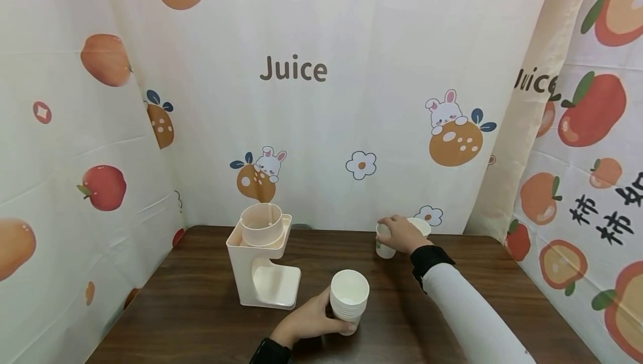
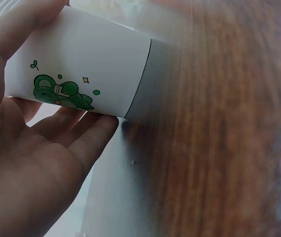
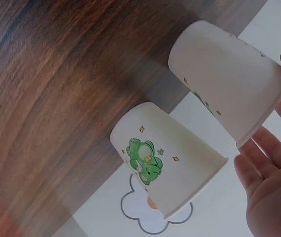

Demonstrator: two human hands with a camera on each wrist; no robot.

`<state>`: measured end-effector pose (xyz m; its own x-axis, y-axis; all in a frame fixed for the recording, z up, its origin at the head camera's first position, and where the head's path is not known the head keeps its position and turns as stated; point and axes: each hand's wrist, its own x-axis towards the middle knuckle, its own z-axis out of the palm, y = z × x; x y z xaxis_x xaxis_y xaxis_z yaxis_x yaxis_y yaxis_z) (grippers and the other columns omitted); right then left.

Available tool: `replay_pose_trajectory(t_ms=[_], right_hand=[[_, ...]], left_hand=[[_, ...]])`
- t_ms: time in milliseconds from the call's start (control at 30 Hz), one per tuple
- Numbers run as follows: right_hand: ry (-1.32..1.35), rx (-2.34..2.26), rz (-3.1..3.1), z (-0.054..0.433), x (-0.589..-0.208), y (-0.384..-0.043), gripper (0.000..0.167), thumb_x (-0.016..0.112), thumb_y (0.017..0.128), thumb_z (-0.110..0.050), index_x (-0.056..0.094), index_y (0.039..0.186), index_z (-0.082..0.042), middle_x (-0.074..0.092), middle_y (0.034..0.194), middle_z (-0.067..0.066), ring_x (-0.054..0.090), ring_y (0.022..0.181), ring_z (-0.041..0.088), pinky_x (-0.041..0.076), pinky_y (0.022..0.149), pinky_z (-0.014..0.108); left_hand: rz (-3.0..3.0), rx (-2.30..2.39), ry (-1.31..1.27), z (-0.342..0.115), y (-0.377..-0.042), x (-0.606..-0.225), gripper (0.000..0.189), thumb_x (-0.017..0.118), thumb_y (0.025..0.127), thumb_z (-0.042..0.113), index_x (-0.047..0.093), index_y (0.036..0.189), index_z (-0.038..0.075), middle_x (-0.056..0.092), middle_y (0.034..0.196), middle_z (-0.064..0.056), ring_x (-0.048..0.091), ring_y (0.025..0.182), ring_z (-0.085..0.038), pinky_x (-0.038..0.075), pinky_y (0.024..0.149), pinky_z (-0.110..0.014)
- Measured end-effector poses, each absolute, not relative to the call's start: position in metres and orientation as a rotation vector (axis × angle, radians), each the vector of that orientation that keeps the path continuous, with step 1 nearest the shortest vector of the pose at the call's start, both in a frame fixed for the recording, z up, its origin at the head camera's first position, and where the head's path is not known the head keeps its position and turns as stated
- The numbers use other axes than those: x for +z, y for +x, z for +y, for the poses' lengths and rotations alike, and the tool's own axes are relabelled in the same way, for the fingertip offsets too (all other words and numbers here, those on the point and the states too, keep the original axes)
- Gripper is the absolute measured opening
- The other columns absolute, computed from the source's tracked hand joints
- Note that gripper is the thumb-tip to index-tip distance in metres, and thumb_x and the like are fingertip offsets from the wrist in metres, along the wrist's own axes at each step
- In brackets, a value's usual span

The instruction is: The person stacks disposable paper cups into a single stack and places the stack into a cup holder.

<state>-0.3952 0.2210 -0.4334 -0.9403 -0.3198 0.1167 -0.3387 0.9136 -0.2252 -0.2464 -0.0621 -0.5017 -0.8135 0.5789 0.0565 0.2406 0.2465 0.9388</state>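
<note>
A stack of white paper cups (image 1: 349, 294) is gripped by my left hand (image 1: 312, 317), thumb on one side and fingers on the other. A green cartoon animal shows on the lowest cup (image 2: 81, 64) in the left wrist view, its base right at the tabletop. Farther back, my right hand (image 1: 403, 234) pinches a single paper cup (image 3: 229, 79) at its rim between thumb and fingers. Beside that one, a second paper cup (image 3: 167, 160) with a green print stands upright. In the head view it is partly hidden behind the right hand.
A white stand-like appliance (image 1: 263, 263) with a round cup-shaped top (image 1: 262, 225) stands left of the stack on the dark wooden table (image 1: 191, 297). Fruit-printed curtains (image 1: 311, 129) hang behind the table and along both sides.
</note>
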Motion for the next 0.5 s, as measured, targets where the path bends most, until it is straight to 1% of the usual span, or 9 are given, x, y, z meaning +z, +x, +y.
replay_pose_trajectory(t_ms=[233,367,500], right_hand=[[0.578,0.355,-3.026,0.221,-0.429,-0.39,0.048,0.07,0.095,-0.034,0.062,0.135,-0.01,0.056,0.133,0.025,0.053,0.121,0.043,0.05,0.092,0.056],[0.611,0.379,-3.044,0.22,-0.426,-0.388,0.05,0.072,0.094,-0.035,0.062,0.136,-0.011,0.056,0.132,0.024,0.055,0.118,0.041,0.052,0.089,0.054],[0.604,0.443,-3.066,0.218,-0.425,-0.384,0.051,0.073,0.093,-0.036,0.061,0.137,-0.013,0.055,0.132,0.024,0.056,0.115,0.04,0.053,0.088,0.054]], left_hand=[[2.24,1.577,0.743,-0.061,-0.246,-0.501,0.086,0.085,0.081,0.023,0.036,0.151,0.024,0.056,0.131,0.008,0.052,0.123,-0.018,0.039,0.102,-0.048],[2.24,1.57,0.734,-0.062,-0.246,-0.502,0.085,0.085,0.081,0.024,0.036,0.151,0.023,0.057,0.131,0.009,0.052,0.123,-0.018,0.039,0.102,-0.048],[2.242,1.565,0.74,-0.062,-0.246,-0.502,0.085,0.085,0.081,0.024,0.036,0.151,0.023,0.057,0.13,0.009,0.052,0.123,-0.018,0.039,0.102,-0.047]])
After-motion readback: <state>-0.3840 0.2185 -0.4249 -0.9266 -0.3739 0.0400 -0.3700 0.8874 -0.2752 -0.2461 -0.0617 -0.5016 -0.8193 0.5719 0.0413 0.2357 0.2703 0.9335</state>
